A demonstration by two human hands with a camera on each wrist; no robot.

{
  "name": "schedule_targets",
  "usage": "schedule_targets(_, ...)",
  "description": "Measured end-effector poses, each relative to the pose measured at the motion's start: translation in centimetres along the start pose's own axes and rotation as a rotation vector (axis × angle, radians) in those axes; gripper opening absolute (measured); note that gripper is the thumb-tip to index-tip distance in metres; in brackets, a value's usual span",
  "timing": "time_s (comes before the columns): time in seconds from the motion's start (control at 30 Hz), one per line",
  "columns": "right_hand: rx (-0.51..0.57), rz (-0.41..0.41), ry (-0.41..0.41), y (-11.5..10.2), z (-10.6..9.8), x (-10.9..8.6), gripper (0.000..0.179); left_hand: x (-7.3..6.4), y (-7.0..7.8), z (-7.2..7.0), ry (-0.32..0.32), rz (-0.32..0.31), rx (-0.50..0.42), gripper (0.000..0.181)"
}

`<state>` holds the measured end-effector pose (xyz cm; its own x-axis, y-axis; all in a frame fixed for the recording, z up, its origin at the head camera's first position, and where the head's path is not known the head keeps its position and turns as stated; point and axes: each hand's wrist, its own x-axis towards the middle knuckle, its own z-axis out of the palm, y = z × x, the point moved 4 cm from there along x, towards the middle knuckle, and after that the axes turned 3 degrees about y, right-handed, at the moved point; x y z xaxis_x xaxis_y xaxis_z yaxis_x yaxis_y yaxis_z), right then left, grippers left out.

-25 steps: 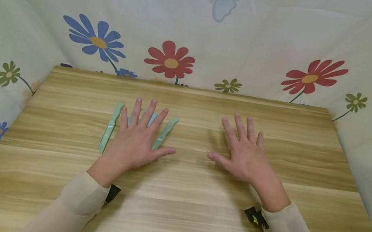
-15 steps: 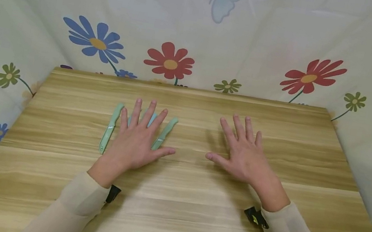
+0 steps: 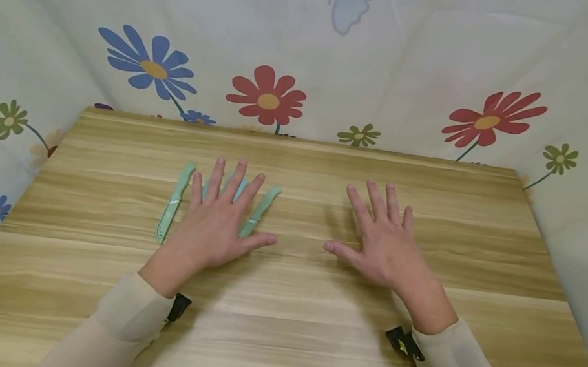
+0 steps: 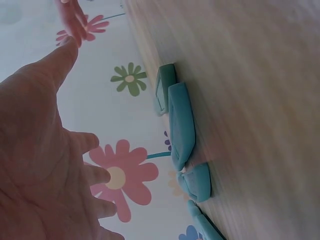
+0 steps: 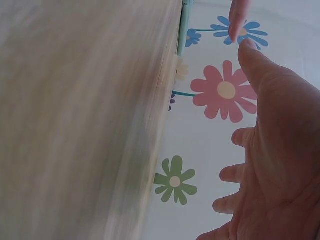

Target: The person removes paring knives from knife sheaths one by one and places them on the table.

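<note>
My left hand (image 3: 210, 224) is held palm down with fingers spread, over a group of knives at the left of the table. A pale green knife (image 3: 172, 205), its blade end in a matching cover, lies left of the hand. Another green knife (image 3: 261, 210) shows between thumb and forefinger, its lower end hidden. Blue pieces (image 3: 239, 187) peek out between the fingers, mostly covered. In the left wrist view, the palm is raised above the table, beside a row of teal pieces (image 4: 181, 125). My right hand (image 3: 391, 250) hovers likewise at the right, fingers spread, holding nothing.
The wood-grain table (image 3: 273, 337) ends at a back edge against a white cloth (image 3: 423, 55) printed with flowers and a butterfly. The cloth also rises along both sides. A small black device (image 3: 179, 307) sits at the left wrist, another device (image 3: 405, 343) at the right.
My right hand has shifted very slightly left. The left hand and the knives stay where they were; the head view moves only a touch.
</note>
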<state>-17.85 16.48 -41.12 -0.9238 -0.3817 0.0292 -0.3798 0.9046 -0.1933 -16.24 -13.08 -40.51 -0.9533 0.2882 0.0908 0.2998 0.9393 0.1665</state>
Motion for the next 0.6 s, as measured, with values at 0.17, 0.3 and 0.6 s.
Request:
schedule_targets(0.17,-0.008,0.000,-0.005,-0.1,-0.1,0.0,0.108,0.2,-0.1,0.1,0.008,0.001,0.011,0.111)
schedule_targets(0.3,-0.002,0.003,-0.007,-0.2,-0.2,0.0,0.107,0.5,-0.2,0.0,0.026,0.008,0.024,0.111)
schedule_targets(0.6,-0.003,-0.018,-0.007,-0.6,-0.3,0.1,0.103,1.4,-0.3,-0.8,0.033,0.014,0.005,0.101)
